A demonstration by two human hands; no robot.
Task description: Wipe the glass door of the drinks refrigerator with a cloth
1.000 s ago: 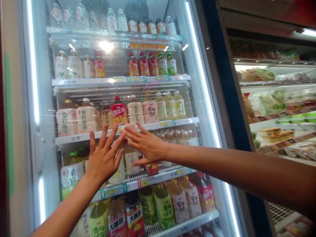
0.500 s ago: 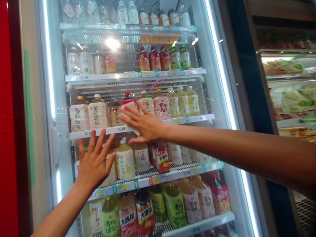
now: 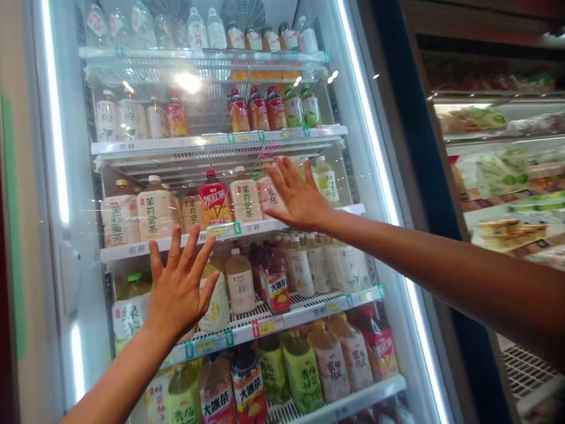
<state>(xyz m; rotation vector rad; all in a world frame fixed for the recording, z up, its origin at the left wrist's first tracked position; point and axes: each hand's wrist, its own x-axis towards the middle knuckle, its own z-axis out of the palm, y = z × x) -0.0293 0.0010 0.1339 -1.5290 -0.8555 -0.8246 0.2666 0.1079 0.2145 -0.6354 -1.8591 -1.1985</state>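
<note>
Left grip [image 3: 183, 282]: bare hand, fingers splayed wide, thumb out, no object visible in it. Sits below and left of the red-label bottle [image 3: 215, 200] on the third shelf, fingertips just under its base line

Right grip [image 3: 295, 194]: hand open, fingers extended upward, thumb stretched low to the side, not closed around anything. Right of the red-label bottle, past the cream-label bottle [image 3: 245, 197], partly covering the pink-label bottle [image 3: 269, 194] (can't tell if anything is pinned under the palm)

Both are at the glass door [image 3: 220, 156], which spans in front of the red-label bottle and all around it, light reflections on it above that bottle. Contact with the glass can't be confirmed from this angle

Further out from the red-label bottle: two cream bottles [image 3: 155, 209] to its left, same shelf. Red-capped bottles [image 3: 258, 110] up and right, one shelf higher. Clear bottles [image 3: 206, 29] well above. Small red pack [image 3: 278, 284] below right, green bottles [image 3: 301, 371] lower again. Door handle [image 3: 69, 277] well left and lower, light strip [image 3: 371, 112] well right, produce shelves [image 3: 498, 165] far right beyond it
</note>
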